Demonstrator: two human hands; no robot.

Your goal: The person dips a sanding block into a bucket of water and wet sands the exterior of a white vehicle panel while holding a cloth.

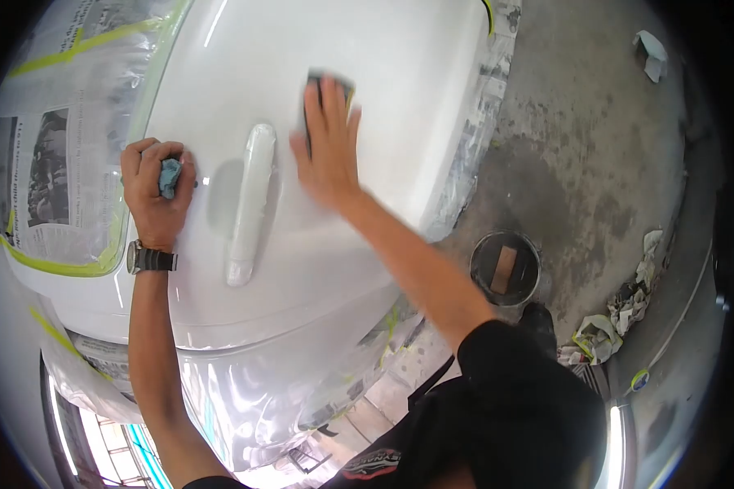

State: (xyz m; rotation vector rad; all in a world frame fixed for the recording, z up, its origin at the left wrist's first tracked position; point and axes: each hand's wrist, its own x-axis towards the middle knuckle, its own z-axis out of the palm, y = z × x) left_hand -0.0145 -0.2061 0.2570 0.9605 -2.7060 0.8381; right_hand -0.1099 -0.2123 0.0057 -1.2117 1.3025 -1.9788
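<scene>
Fingers stretched out, my right hand [332, 155] lies over a dark sanding block [313, 81] with a yellowish edge and presses it flat on the white car door [367, 236]. The palm and fingers hide most of the block. My left hand [153, 191], with a watch on its wrist, is curled round a crumpled blue-green cloth [169, 178] and rests against the door beside the masked window. Between the two hands, a white door handle [253, 204] stands out from the panel.
Newspaper and plastic film [53, 179], edged with yellow-green tape, cover the window at left. A round black bucket [475, 269] with a brown block [504, 270] across it stands on the concrete floor [579, 163]. Crumpled paper [599, 336] lies at the lower right.
</scene>
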